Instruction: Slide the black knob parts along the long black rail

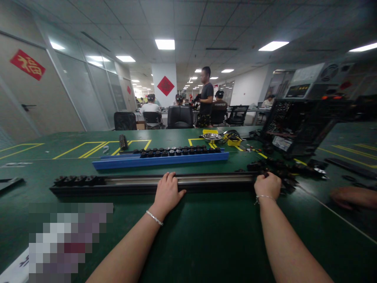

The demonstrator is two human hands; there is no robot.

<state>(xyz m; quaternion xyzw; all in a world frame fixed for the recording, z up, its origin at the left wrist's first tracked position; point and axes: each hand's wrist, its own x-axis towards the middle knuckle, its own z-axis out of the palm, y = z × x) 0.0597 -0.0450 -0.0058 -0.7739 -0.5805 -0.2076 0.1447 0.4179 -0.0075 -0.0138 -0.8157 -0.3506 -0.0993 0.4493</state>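
Observation:
A long black channel rail (132, 189) lies across the green table in front of me, with a pale metal strip along its inside. Several small black wheel-like parts (79, 180) sit in a row at its left end. Across the middle of the rail, my left hand (168, 192) grips it, fingers over the far side and thumb along the near side. My right hand (268, 186) is closed at the rail's right end; a dark piece shows at its fingers, too small to name. Loose black parts (290, 182) lie just beyond that hand.
Behind the rail is a blue channel (165, 159) with rows of black parts. A metal bowl (212, 136) stands farther back. An open computer case (294, 129) stands at right, near another person's hand (356, 197). A blurred-out item (70, 239) lies front left.

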